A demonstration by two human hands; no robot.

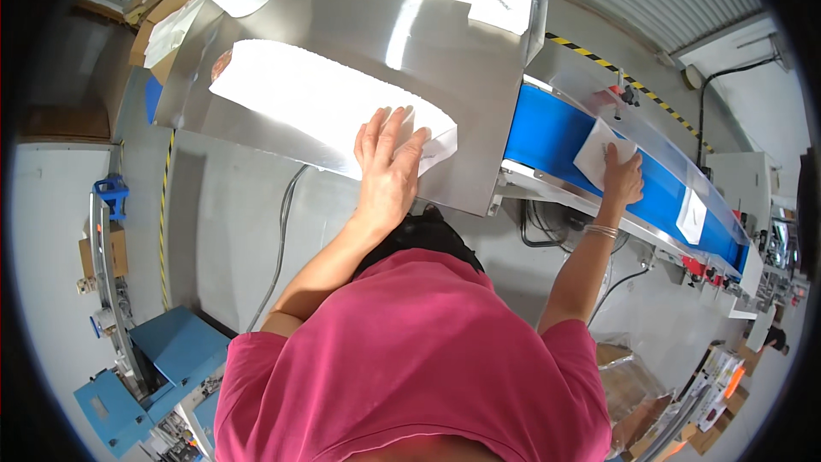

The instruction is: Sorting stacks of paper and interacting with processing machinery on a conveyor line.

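Resting left hand [392, 154], fingers apart, on long white row [299, 98] beneath; touching white packet [592, 152] with right hand [623, 176], thumb over it, above blue belt [547, 124]; cannot tell if clamped. Could skew packet through uneven release, or crowd 2nd packet [691, 216], right of those fingers, by releasing late.

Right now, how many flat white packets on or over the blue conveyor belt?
2. One flat white packet is at the right hand; the second packet lies farther right on the blue conveyor belt. The hand may hide more.
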